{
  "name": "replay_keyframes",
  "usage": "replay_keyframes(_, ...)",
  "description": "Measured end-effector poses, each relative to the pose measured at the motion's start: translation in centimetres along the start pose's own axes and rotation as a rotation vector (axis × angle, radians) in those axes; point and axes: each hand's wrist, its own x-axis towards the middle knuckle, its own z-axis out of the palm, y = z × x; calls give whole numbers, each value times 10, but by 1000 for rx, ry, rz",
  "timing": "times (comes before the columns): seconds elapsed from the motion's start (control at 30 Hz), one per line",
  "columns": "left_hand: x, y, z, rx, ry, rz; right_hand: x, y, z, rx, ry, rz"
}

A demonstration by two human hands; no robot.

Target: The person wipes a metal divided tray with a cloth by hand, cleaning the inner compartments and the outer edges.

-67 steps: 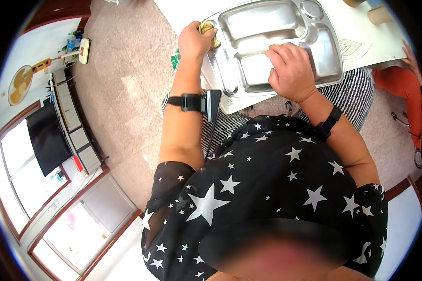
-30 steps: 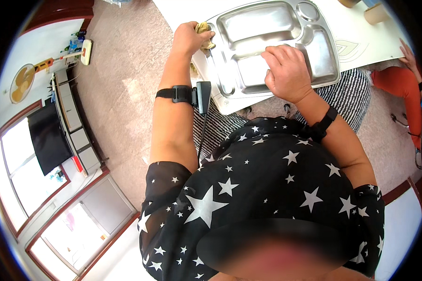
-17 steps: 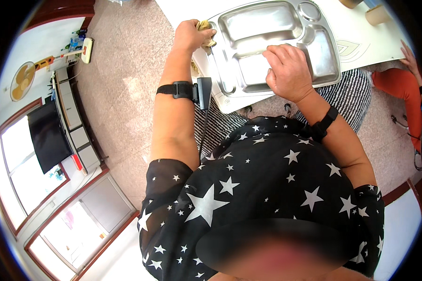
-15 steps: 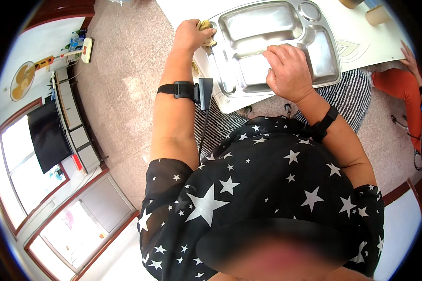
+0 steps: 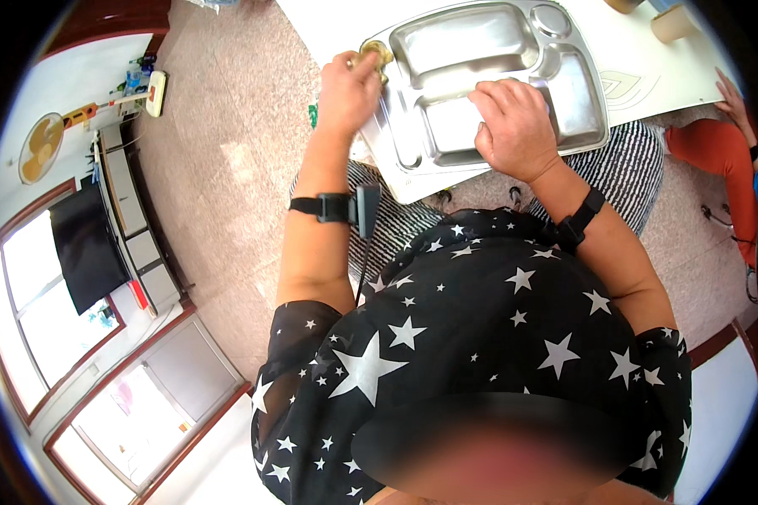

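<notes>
A steel compartment tray (image 5: pixel 467 80) lies on the white table in front of me. At its left rim, my left hand (image 5: pixel 351 91) is closed on a crumpled yellowish cloth (image 5: pixel 377 55), part of which sticks out past the fingers. My right hand (image 5: pixel 516 126) rests over the tray's middle compartments, fingers curled down at a divider. Whether those fingers grip the tray or something small is hidden beneath them.
Brownish cups (image 5: pixel 672 25) stand at the table's far right. Another person's hand (image 5: pixel 733 103) touches the table edge there, above an orange-clothed leg (image 5: pixel 706 151). Along the left wall are a long cabinet (image 5: pixel 135 210) and a dark television (image 5: pixel 88 248).
My left hand has drawn back a little toward me along the tray's left rim, its fingers now over the cloth. The right hand has stayed nearly in place.
</notes>
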Motion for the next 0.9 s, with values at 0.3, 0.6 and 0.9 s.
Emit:
replay_keyframes(0.3,-13,33,-10,163,21,15,1,0,-1,-2,1,-16)
replay_keyframes(0.6,-42,55,-9,103,-18,15,4,0,-2,-6,18,-22)
replay_keyframes(0.9,-26,48,-3,175,-45,68,2,0,0,-9,11,-24)
